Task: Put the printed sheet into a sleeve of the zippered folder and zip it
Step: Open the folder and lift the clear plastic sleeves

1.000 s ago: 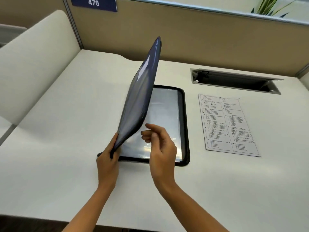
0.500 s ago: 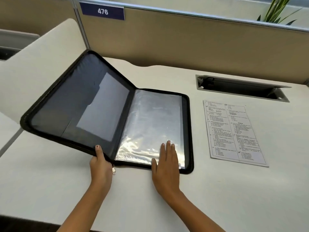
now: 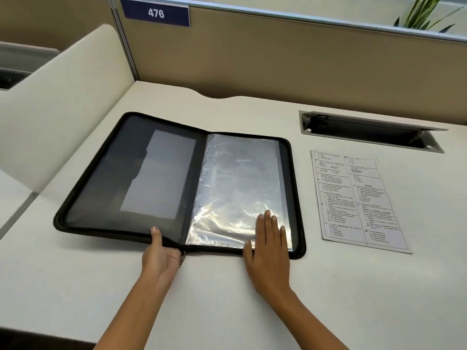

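**Folder open flat, printed sheet waiting beside it**

The zippered folder (image 3: 177, 188) lies open on the white desk (image 3: 252, 311), its black zip border running round both halves; the left half shows a dark inner cover with a pale rectangular pocket (image 3: 159, 175), the right half a stack of clear plastic sleeves (image 3: 240, 178) that glare near the bottom edge; the left hand (image 3: 160, 253) grips the folder's near edge at 6 o'clock of the left half, thumb on top of the cover and the other fingers hidden beneath, just beside the metal zip pull (image 3: 182, 257); the right hand (image 3: 269, 248) lies flat and spread, palm down, fingers pressing the lower right corner of the top sleeve, the heel of the hand on the desk; the printed sheet (image 3: 358, 200) rests flat on the desk at 3 o'clock of the folder, near it but not touching, untouched by either hand; a recessed cable tray (image 3: 369, 131) with its flap raised sits at 12 o'clock of the sheet; a blue plate (image 3: 155, 13) reading 476 is fixed to the tan partition (image 3: 278, 54) behind; green plant leaves (image 3: 424, 13) show at the upper right.
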